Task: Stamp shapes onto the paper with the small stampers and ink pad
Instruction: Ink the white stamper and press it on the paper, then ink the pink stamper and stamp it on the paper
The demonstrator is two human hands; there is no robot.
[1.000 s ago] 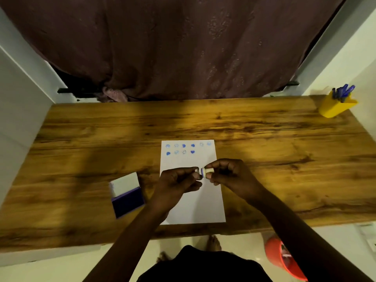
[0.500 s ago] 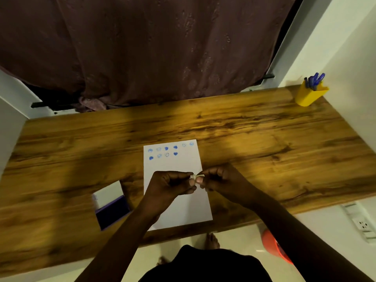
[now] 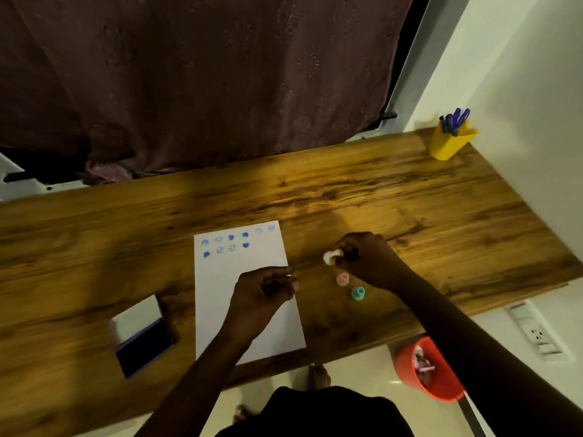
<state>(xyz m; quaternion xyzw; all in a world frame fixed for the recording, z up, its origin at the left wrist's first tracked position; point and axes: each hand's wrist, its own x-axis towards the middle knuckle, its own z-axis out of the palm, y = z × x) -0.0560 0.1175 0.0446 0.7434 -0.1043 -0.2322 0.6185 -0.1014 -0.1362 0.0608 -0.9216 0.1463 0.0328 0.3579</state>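
Note:
A white sheet of paper [image 3: 243,298] lies on the wooden desk [image 3: 378,197], with two rows of blue stamped shapes near its far edge. My right hand [image 3: 362,257] is right of the paper, shut on a small white stamper [image 3: 330,256] held at the desk surface. A pink stamper [image 3: 342,279] and a teal stamper [image 3: 358,293] stand just nearer me. My left hand [image 3: 265,288] hovers over the paper's right edge, fingers curled with nothing visible in them. The open ink pad [image 3: 142,334], white lid and dark blue pad, sits left of the paper.
A yellow cup of blue pens [image 3: 449,140] stands at the desk's far right corner. A dark curtain [image 3: 205,74] hangs behind the desk. Below the front edge are a red bin [image 3: 426,370] and a wall socket [image 3: 536,332]. A white wall borders the right side.
My hands, pinched together on the white stamper over the paper before, have parted. The right hand carried the stamper rightward off the paper beside the pink and teal stampers. The view shifted right.

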